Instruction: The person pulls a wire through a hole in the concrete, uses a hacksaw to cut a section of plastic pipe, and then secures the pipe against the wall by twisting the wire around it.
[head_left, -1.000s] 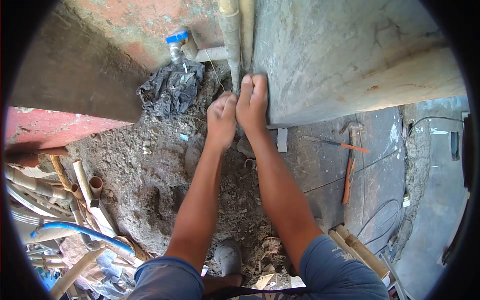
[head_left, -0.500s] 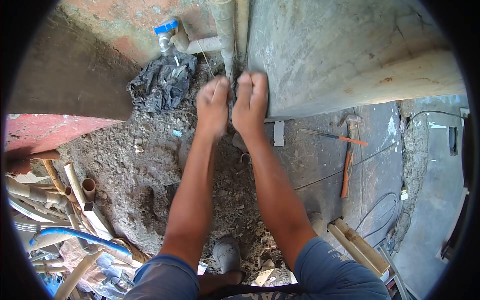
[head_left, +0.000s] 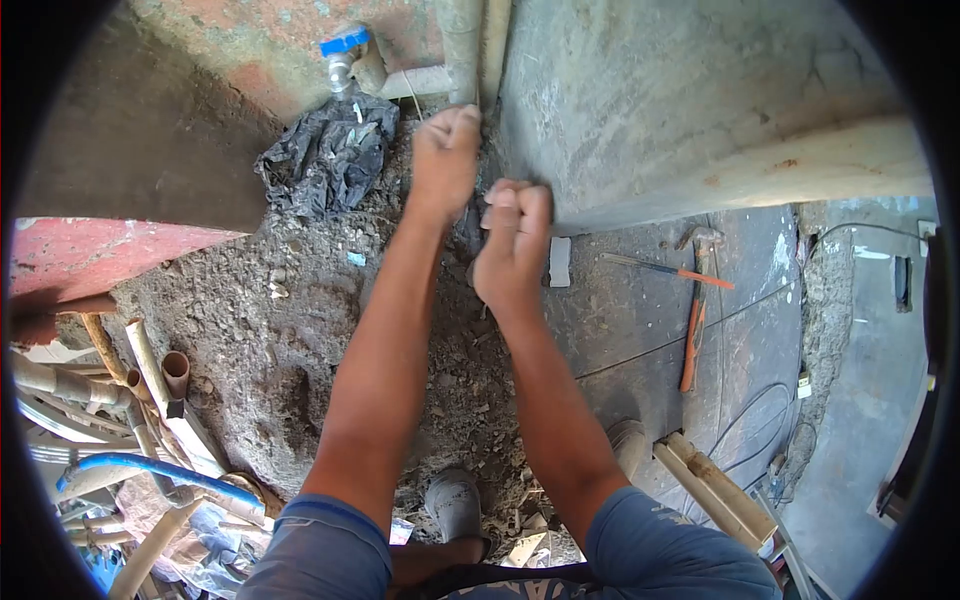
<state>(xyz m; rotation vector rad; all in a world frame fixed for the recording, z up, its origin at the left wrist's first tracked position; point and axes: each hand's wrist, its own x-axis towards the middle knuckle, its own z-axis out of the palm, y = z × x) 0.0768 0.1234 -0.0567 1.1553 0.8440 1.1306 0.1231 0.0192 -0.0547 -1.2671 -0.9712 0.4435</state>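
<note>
My left hand point(head_left: 446, 160) is closed in a fist at the lower end of a grey upright pipe point(head_left: 460, 50), by the corner of the wall. My right hand point(head_left: 515, 240) is closed too, lower and nearer to me, beside the concrete block's edge. Whatever the fingers grip is hidden or too thin to make out. Left of the pipe, a tap with a blue handle point(head_left: 345, 41) sits above a crumpled black plastic bag point(head_left: 330, 150). A thin strand point(head_left: 412, 95) sticks up near my left hand.
A large concrete block point(head_left: 690, 110) stands at right. On the floor lie a hammer point(head_left: 697, 310) and a thin tool with an orange handle point(head_left: 705, 279). Rough dirt point(head_left: 250, 330) covers the ground at left. Pipe offcuts point(head_left: 175, 375) and a blue-topped hacksaw-like frame point(head_left: 165, 470) are piled lower left.
My hands were side by side at the pipe's foot. The left has moved up against the pipe; the right has come down toward me, so they are farther apart.
</note>
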